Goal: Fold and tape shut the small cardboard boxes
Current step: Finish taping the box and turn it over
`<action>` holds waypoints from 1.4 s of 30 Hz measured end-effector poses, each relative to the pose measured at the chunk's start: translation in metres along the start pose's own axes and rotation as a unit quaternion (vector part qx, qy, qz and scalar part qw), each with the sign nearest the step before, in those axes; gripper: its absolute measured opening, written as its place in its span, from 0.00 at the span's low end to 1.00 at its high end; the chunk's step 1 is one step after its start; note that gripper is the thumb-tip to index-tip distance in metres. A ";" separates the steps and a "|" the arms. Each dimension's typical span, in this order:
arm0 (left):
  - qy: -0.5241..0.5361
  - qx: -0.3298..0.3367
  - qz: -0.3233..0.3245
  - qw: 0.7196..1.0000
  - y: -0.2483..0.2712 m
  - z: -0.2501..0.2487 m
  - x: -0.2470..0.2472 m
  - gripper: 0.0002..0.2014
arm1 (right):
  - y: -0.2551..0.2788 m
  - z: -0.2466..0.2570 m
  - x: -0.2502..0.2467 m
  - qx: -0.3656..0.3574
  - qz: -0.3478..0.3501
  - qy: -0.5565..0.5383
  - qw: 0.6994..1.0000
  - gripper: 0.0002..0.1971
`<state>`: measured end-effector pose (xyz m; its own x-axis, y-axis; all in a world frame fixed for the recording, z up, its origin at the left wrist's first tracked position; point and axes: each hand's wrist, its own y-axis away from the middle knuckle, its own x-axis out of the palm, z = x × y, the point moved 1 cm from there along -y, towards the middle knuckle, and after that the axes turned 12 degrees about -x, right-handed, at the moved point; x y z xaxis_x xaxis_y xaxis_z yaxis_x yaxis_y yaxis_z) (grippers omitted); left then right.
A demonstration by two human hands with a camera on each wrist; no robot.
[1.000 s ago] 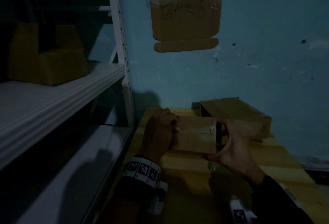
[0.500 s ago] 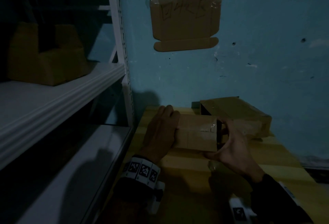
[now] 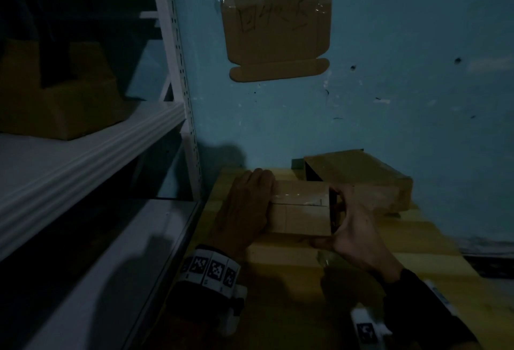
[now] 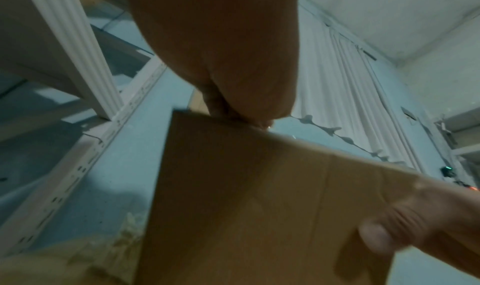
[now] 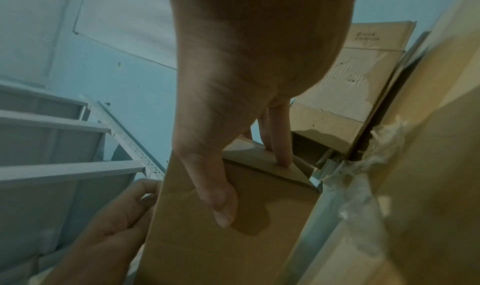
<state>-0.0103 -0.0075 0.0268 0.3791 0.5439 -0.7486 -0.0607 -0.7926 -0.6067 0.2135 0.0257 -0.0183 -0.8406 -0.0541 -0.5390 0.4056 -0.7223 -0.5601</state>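
Observation:
A small cardboard box (image 3: 300,210) lies on the wooden table (image 3: 375,271) between my two hands. Clear tape (image 3: 301,200) runs along its top seam. My left hand (image 3: 247,207) covers the box's left end, fingers lying over the top edge; the right wrist view shows those fingers (image 5: 122,211) curled at that edge. My right hand (image 3: 356,230) grips the open, dark right end. Its thumb (image 5: 218,203) lies on the box's near face (image 5: 207,248), and two fingers (image 5: 280,137) press an end flap (image 5: 262,162) inward. The left wrist view shows the box (image 4: 246,207) from close below.
A stack of flat cardboard (image 3: 361,180) lies just behind the box against the blue wall. A cardboard sign (image 3: 278,24) is taped to that wall. White metal shelving (image 3: 91,149) stands on the left and carries a large carton (image 3: 55,99). A dim, glossy object (image 3: 326,259) lies under my right wrist.
My left hand's fingers have straightened and slid from the left end up over the box's top. The right hand stays at the open end.

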 end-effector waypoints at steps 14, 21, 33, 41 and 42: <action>0.036 -0.004 0.026 0.999 -0.003 0.017 0.006 0.16 | -0.001 0.002 -0.008 -0.038 -0.013 0.037 0.998 0.54; 0.012 0.041 -0.014 0.999 -0.003 0.009 0.006 0.18 | 0.000 0.003 -0.007 -0.041 -0.001 0.025 0.999 0.54; -0.004 0.003 -0.126 0.992 -0.003 0.021 0.002 0.21 | 0.000 0.002 -0.005 -0.012 -0.027 0.007 1.000 0.55; -0.018 -0.011 -0.163 0.986 0.003 0.020 0.005 0.23 | -0.003 0.008 -0.008 -0.051 -0.018 -0.002 0.999 0.55; -0.011 -0.013 -0.153 0.988 0.003 0.021 0.005 0.18 | -0.003 0.007 -0.008 -0.046 -0.013 -0.004 0.999 0.55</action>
<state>-0.0282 -0.0015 0.0152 0.3568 0.7649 -0.5363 0.0772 -0.5963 -0.7990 0.2166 0.0232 -0.0082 -0.8541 -0.0409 -0.5186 0.4141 -0.6568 -0.6302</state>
